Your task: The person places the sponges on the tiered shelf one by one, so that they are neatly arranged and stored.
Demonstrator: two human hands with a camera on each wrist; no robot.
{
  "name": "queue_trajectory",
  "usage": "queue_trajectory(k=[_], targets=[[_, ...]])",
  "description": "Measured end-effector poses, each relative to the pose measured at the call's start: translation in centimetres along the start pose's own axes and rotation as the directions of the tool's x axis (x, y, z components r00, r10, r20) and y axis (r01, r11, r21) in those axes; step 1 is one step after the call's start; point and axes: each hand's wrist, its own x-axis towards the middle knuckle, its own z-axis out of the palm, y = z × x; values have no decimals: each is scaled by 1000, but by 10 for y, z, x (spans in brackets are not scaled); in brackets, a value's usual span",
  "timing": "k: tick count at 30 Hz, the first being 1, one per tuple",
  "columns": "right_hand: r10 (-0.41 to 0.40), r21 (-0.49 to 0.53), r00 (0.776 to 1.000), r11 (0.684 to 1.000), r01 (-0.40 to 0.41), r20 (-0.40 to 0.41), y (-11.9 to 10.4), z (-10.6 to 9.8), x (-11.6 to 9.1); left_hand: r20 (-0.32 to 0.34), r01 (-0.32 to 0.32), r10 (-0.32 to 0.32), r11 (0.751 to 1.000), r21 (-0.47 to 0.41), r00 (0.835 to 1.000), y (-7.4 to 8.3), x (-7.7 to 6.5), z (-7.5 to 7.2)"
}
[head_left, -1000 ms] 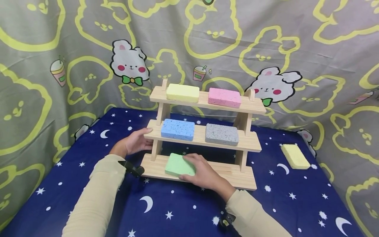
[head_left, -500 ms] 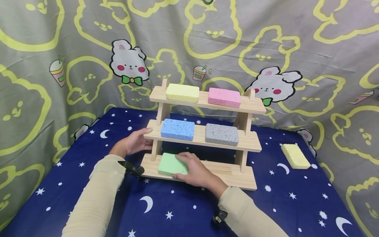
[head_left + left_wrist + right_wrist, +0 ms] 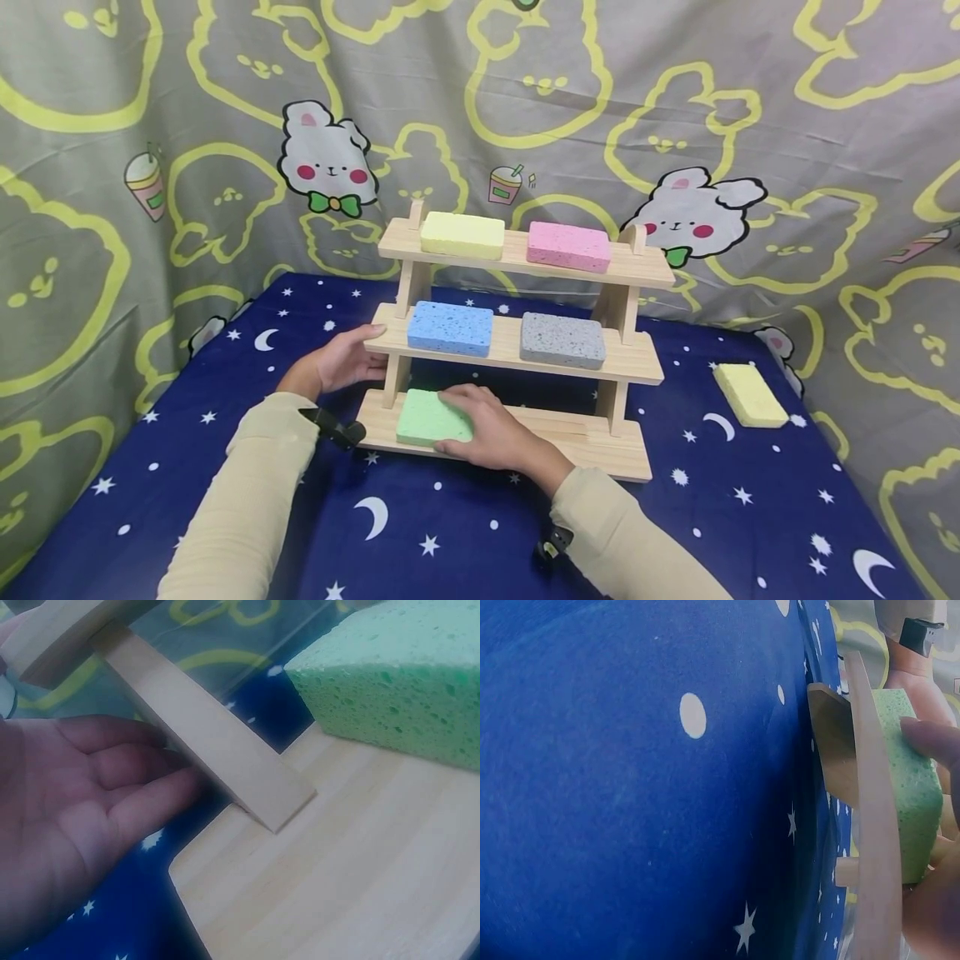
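Note:
A green sponge [image 3: 426, 417] lies on the left part of the bottom shelf of a three-tier wooden display rack [image 3: 585, 454]. My right hand [image 3: 491, 429] grips the sponge by its right end, thumb along the front side and fingers over the top. With my left hand [image 3: 343, 360] I hold the left end of the middle shelf, thumb at its edge and fingers beneath. In the left wrist view those fingers [image 3: 142, 769] reach behind the slanted upright [image 3: 202, 720]. The right wrist view shows the thumb [image 3: 930, 739] against the sponge's side.
The middle shelf carries a blue sponge [image 3: 450, 328] and a grey sponge [image 3: 562, 340]. On the top shelf sit a yellow sponge [image 3: 462, 236] and a pink sponge [image 3: 569, 247]. Another yellow sponge [image 3: 750, 396] lies on the starry blue tablecloth [image 3: 615, 542] at right. A patterned curtain [image 3: 450, 100] hangs behind.
My right hand has moved the green sponge leftward along the bottom shelf, mostly in the first half second. The left hand has stayed on the middle shelf's end.

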Motion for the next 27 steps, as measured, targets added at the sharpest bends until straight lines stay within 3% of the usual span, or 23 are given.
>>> queue_trajectory(k=[14, 27], targets=[[-19, 47, 999, 999, 18, 37, 10, -10, -12, 15, -4, 4, 1000, -11, 1000, -1, 0, -1], [46, 63, 998, 997, -44, -35, 33, -26, -45, 16, -10, 10, 1000, -9, 1000, -1, 0, 0]])
